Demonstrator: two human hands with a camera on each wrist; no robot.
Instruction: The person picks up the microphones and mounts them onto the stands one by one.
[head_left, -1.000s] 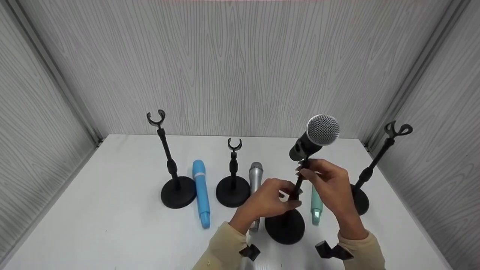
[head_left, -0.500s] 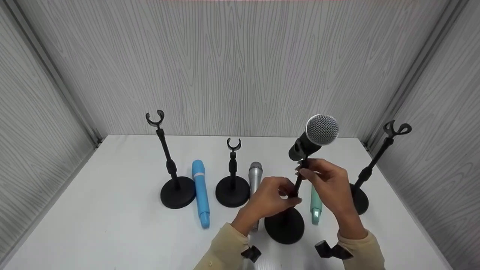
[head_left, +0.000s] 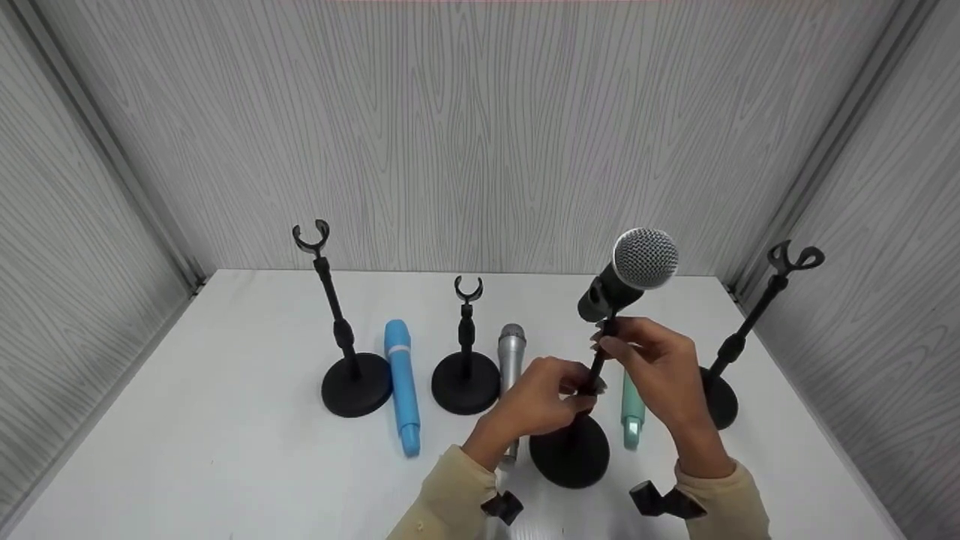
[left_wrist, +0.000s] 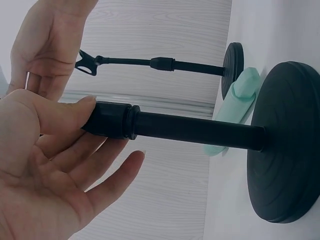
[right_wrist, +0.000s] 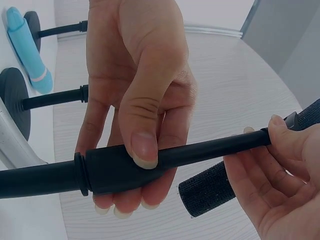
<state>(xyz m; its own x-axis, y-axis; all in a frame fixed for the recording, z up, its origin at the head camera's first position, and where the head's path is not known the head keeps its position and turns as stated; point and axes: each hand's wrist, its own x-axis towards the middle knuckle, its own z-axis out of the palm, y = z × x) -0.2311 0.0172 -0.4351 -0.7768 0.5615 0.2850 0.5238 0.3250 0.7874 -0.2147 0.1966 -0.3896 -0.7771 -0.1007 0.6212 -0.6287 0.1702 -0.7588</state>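
Observation:
A black microphone with a silver mesh head [head_left: 645,259] sits tilted in the clip of a black desk microphone stand [head_left: 570,454]. My left hand [head_left: 536,397] grips the thick collar [left_wrist: 110,120] midway up the stand's pole, thumb on one side and fingers on the other. Higher up, my right hand [head_left: 660,367] pinches the thin upper pole [right_wrist: 215,150] just below the clip. The round base [left_wrist: 285,142] rests on the white table. Behind my left forearm, a silver microphone [head_left: 511,352] lies partly hidden. A green microphone [head_left: 633,412] lies beside my right hand, its upper part covered.
Three other black stands hold nothing: a tall left stand [head_left: 356,386], a short middle stand [head_left: 465,382] and a right stand [head_left: 720,397] near the side wall. A blue microphone [head_left: 403,386] lies between the left two. Grey wood-grain panels [head_left: 480,135] enclose the table.
The left thumb and fingers shift slightly around the collar. My right hand, the stand and the microphone on it stay almost where they were.

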